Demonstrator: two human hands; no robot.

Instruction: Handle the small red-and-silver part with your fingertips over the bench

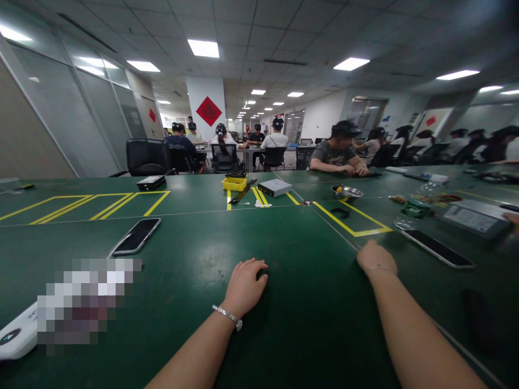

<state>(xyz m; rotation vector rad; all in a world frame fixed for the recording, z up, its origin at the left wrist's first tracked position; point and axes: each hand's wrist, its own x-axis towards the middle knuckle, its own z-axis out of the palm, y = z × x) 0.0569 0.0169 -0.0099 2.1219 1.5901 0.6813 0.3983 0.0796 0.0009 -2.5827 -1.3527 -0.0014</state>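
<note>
My left hand [245,286] rests on the green tabletop [194,248], palm down, with its fingers loosely stretched and the thumb apart. It holds nothing, and a silver bracelet [228,316] circles its wrist. Further right, my right hand [377,258] lies on the table beside a seam, curled into a fist. Its fingertips are turned away from view, and nothing shows sticking out of it. A yellow taped outline [373,232] is just beyond this fist. To its right lies a phone with a dark screen [438,248].
Another phone [138,236] and a partly blurred white object [20,329] lie at left. Farther back are a yellow basket [234,184], a grey box [274,187] and a metal bowl [347,192]. A metal-cased unit [474,219] stands right. A person [340,151] sits across the table.
</note>
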